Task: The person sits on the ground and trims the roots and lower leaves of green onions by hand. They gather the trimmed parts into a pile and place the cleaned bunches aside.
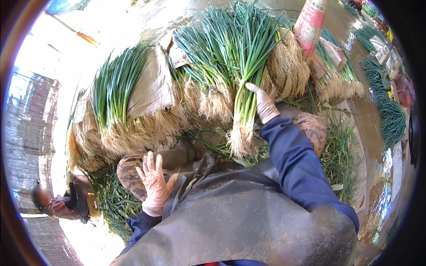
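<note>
My right hand (263, 101), in a thin glove, grips a bunch of scallions (249, 86) around its pale stems. The bunch stands nearly upright, with green leaves spreading away from me and stringy roots hanging toward my lap. My left hand (154, 186) has its fingers spread over my camouflage-clad left knee (129, 176) and holds nothing. A dark apron (233, 226) covers my lap. Just behind the held bunch, more scallions (213, 69) lie in a heap, their roots toward me. Another pile of scallions (119, 89) rests to the left beside a beige sack sheet (153, 83).
Loose leaves and trimmings lie on the left (116, 199) and right (339, 149). A pink-and-white printed column-shaped object (311, 26) rises behind the root bundles. More scallions (382, 96) line the wet floor (364, 109) at far right. Another person (63, 202) is at far left.
</note>
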### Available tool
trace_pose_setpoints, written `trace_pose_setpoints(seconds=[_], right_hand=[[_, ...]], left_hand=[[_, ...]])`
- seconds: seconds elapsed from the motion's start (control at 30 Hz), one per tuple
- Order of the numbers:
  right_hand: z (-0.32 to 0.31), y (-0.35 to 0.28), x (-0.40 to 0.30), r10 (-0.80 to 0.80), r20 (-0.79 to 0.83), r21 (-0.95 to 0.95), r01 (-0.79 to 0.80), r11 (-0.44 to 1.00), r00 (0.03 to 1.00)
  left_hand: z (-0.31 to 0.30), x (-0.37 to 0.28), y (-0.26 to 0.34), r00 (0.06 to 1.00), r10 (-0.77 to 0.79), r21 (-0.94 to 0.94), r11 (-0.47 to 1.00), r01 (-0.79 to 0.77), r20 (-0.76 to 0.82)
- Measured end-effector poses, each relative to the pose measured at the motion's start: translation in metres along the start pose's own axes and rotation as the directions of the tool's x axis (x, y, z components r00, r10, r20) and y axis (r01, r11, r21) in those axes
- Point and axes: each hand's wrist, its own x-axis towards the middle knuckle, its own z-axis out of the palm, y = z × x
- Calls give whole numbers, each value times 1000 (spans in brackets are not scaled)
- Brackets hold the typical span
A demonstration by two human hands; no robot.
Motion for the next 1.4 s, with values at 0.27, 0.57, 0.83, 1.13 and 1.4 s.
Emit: trace_pose_setpoints(seconds=[0.27,0.57,0.83,1.13,1.4], right_hand=[[49,91,-31,202,156,319,-242,916,967],[26,82,-11,185,219,431,-265,863,958],[-123,-46,37,-391,-531,108,517,849,752],[-65,-60,-14,-728,-301,-496,551,672,616],[-30,8,-24,-649,97,-600,564,566,755]], left_hand=[[71,119,104,903,294,-937,-58,345,315],[102,82,92,980,-44,-745,644,175,192],[38,35,31,989,-148,-497,856,140,23],[-46,-36,-82,982,-98,-37,995,93,-162],[-26,-179,-144,941,-329,57,941,334,-80]])
